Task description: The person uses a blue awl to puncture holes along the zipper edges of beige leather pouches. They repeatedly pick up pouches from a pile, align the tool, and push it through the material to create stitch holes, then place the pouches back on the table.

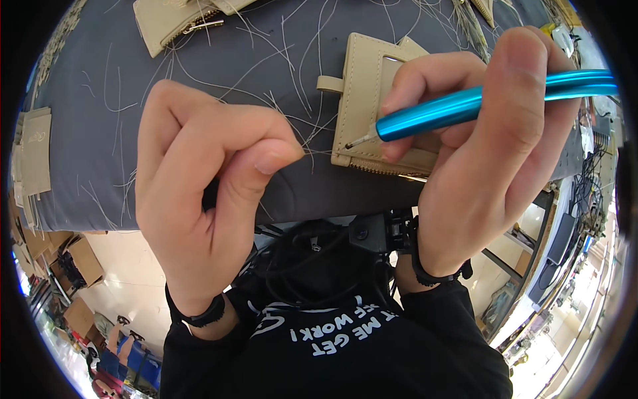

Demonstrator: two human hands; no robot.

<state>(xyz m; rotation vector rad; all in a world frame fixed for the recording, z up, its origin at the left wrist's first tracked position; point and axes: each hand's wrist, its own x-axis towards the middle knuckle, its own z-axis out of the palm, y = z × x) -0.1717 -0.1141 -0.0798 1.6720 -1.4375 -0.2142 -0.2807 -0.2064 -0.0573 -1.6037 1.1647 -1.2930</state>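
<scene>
Beige stitched wallet (361,90) lies on the dark grey work surface, a zipper along its near edge and a small tab on its left side. My right hand (492,133) is closed round a shiny blue pen-shaped tool (432,114). Its thin metal tip is over the wallet's near left corner; whether it touches cannot be told. To the left of the wallet, my left hand (206,159) is closed in a pinch of thumb and forefinger. Pale thread (318,151) runs from these fingertips to that corner. My right fingers partly hide the wallet.
More beige zippered pieces (159,30) lie at the far edge, and a stack of beige pieces (36,153) sits at the left. Loose threads (292,50) are scattered over the grey surface (80,153). Cardboard boxes (83,259) and a person (109,366) appear at lower left.
</scene>
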